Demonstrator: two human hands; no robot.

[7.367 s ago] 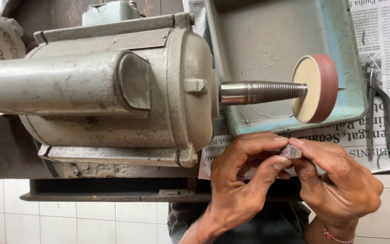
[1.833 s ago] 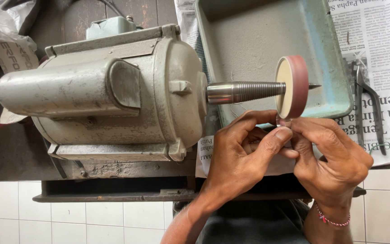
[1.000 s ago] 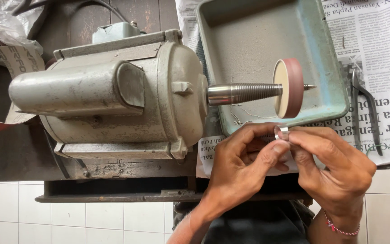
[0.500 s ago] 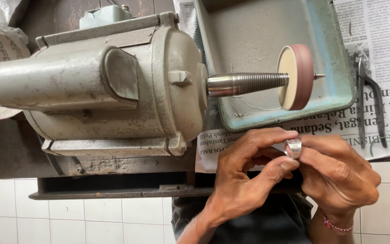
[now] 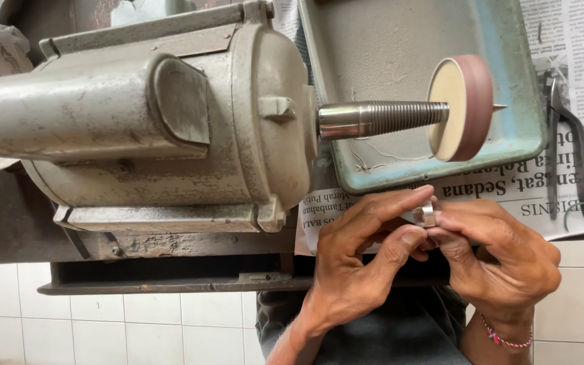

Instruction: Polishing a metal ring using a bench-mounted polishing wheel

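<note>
Both hands meet low and right of centre, close to the body, below the near rim of the tray.

Small silver ring (image 5: 428,215): pinched between the two hands, just under the tray's near edge. Left hand (image 5: 359,263) has its forefinger laid over the top of the ring and its thumb under it; grip closed on the ring. Right hand (image 5: 501,253) comes in from the right, fingertips pressed to the ring's right side; grip closed on it as well. Ring stands roughly upright, band face toward the camera; which way its opening points cannot be told.

Key relation: buffing wheel (image 5: 464,108) sits straight beyond the ring, farther from the body and a touch right. Ring and wheel are near but apart, not touching. Wheel's spin axis runs left to right along the threaded tapered spindle (image 5: 383,118), so its rim faces the hands. The right hand is slightly nearer the wheel.

Around: grey motor housing (image 5: 143,122) fills the left; blue-edged metal tray (image 5: 508,145) under the wheel; newspaper (image 5: 576,54) on the tabletop; dark pliers (image 5: 566,128) lying far right.
</note>
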